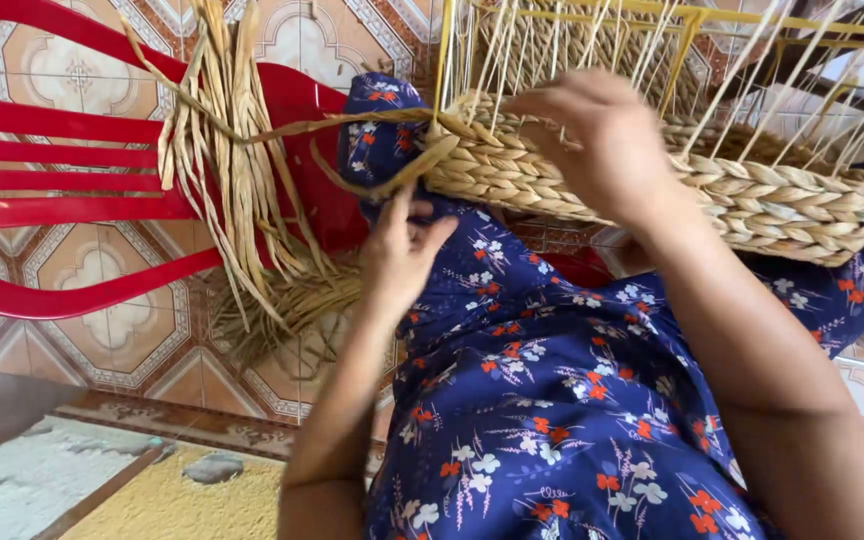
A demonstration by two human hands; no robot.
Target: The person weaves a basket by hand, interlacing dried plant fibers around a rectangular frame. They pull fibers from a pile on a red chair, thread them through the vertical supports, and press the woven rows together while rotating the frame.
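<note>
A half-woven straw basket [752,195] lies on my lap, built on a yellow metal frame [687,40] strung with thin upright strands. My left hand [402,245] pinches a flat dried fibre strand [392,175] that runs from the basket's left end. Pressed against the woven rim near the frame is my right hand [602,140], its fingers curled among the upright strands; what they grip is hidden. A blue flowered dress [552,400] covers my lap under the basket.
A bundle of dried fibre strands [232,160] hangs over a red plastic chair [62,170] at the left. Patterned floor tiles [122,330] lie below, with a yellow-and-grey mat [102,480] at the lower left.
</note>
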